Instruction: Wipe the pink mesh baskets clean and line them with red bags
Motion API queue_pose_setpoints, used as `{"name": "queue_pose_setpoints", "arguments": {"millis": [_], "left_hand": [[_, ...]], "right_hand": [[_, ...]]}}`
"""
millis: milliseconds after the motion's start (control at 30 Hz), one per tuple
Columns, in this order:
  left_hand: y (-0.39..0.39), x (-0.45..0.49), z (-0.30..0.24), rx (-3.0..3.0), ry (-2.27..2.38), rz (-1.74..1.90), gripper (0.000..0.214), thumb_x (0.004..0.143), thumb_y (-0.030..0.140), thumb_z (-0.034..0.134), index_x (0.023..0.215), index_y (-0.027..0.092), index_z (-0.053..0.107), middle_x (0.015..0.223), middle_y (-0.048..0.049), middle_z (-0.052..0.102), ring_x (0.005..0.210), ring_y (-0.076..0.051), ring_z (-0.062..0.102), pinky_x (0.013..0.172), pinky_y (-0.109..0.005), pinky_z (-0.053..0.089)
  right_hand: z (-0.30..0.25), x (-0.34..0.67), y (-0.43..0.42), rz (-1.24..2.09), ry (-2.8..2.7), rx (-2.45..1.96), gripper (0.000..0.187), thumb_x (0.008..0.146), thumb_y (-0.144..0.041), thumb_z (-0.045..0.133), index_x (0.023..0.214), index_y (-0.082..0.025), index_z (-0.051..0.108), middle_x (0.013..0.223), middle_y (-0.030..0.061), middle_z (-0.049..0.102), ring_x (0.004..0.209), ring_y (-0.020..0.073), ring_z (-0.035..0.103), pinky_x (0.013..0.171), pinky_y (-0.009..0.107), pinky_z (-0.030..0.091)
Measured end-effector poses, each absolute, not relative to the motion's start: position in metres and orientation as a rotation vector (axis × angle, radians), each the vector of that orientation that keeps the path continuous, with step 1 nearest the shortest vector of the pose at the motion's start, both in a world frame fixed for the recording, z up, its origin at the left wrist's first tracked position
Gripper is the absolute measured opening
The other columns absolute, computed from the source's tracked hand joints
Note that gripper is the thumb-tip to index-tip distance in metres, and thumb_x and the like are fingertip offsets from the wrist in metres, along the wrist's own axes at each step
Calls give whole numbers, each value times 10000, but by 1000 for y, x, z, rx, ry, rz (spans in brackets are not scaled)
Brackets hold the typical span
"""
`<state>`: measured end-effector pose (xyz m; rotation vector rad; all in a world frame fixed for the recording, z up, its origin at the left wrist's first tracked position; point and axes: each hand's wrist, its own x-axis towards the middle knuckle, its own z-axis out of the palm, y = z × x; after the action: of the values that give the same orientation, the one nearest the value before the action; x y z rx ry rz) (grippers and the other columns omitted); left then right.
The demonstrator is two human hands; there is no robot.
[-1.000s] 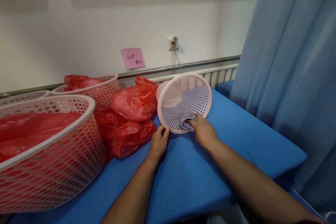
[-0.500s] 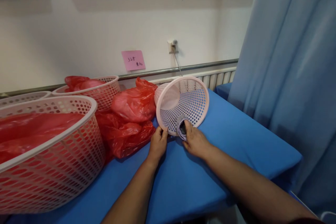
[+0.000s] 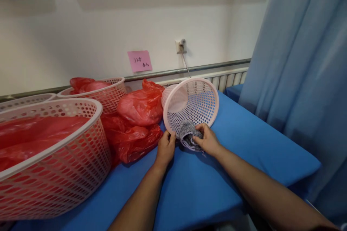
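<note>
Hands, cloth and tipped basket, as I follow them from my remote station. At the centre of the frame, the tipped basket (image 3: 166,112) lies on its side on the blue-covered table (image 3: 189,195), its mouth facing me and its base toward the wall. The left hand (image 3: 166,148), just below and left of centre, has thumb and fingers closed on the lower-left rim. The right hand (image 3: 209,140), right of centre, is clamped on the grey cloth (image 3: 187,130), its thumb tucked into the open fold and its fingers over the outer edge; a loose thread hangs below.

Change over the last second: the cloth, then inside the mouth against the lower wall, now lies over the front lower rim, partly outside the basket. It also looks looser, its fold turned toward me and its dark lining exposed. The left hand and the basket hold nearly the same place. I judge from this that the work has passed from the inner wall to the rim, while the left hand serves as a steady.

Surroundings: the upper red bag (image 3: 142,106) and the lower red bag (image 3: 135,139) sit left of centre; the upper one is close against the tipped basket. The large basket (image 3: 81,173), with red plastic inside, fills the lower left; the rear basket (image 3: 110,97) stands behind it.
</note>
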<state>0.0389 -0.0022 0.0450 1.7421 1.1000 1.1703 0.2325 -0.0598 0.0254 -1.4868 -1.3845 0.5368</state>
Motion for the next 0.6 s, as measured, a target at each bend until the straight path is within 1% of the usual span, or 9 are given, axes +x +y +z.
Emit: {"name": "queue_pose_setpoints", "arguments": {"millis": [67,133,167,200,300,400,467,533,600], "left_hand": [[-2,39,44,1746,1104,1164,412,889,524,567,1017,150,683,930,-89,771,775,-226,722,698,-339,588],[-1,39,44,1758,1113,1165,410,884,520,572,1017,150,690,948,-93,773,798,-231,722,724,-344,584],[-1,39,44,1764,1118,1168,406,882,512,575,1024,151,694,974,-98,775,827,-237,723,749,-350,581],[-1,39,44,1771,1123,1172,402,882,504,576,1034,152,696,1001,-103,776,859,-244,725,775,-358,579],[-1,38,45,1786,1134,1185,394,886,483,570,1055,154,703,1052,-113,779,934,-263,727,851,-384,569],[-1,37,45,1792,1145,1196,387,879,478,578,1050,156,708,1056,-116,781,961,-274,728,885,-396,562],[0,37,45,1792,1149,1186,389,880,485,574,1034,153,707,1009,-115,784,891,-271,736,826,-390,578],[0,37,44,1792,1148,1168,399,890,497,559,1019,148,702,930,-105,782,770,-255,732,726,-372,585],[0,37,45,1795,1145,1157,403,895,503,554,1010,145,698,885,-94,775,709,-238,720,677,-353,579]], "right_hand": [[28,230,-65,447,-1495,-1649,496,787,-321,751,1263,-268,622,1400,105,541,1334,283,498,1112,513,390],[33,227,-71,384,-1658,-1746,638,785,-390,780,1384,-324,572,1577,119,367,1479,349,328,1153,583,312],[34,225,-74,376,-1736,-1757,698,797,-404,777,1444,-343,524,1633,122,279,1514,368,266,1159,598,296],[35,222,-77,378,-1808,-1746,741,814,-396,765,1494,-347,472,1664,131,216,1527,377,243,1160,597,301],[33,212,-81,342,-1933,-1683,712,872,-262,678,1537,-314,428,1682,142,180,1498,353,324,1162,527,355],[31,205,-80,259,-1987,-1617,712,865,-104,581,1526,-330,445,1675,92,233,1456,285,402,1161,433,398],[34,209,-78,214,-1992,-1690,679,870,-69,537,1496,-328,493,1659,85,286,1402,273,472,1127,403,440],[42,224,-73,167,-1923,-1906,601,906,-73,478,1461,-294,546,1643,122,320,1300,294,567,1058,416,495],[53,244,-68,76,-1776,-2164,571,944,-84,400,1472,-251,539,1638,167,320,1188,312,636,976,440,539]]}}
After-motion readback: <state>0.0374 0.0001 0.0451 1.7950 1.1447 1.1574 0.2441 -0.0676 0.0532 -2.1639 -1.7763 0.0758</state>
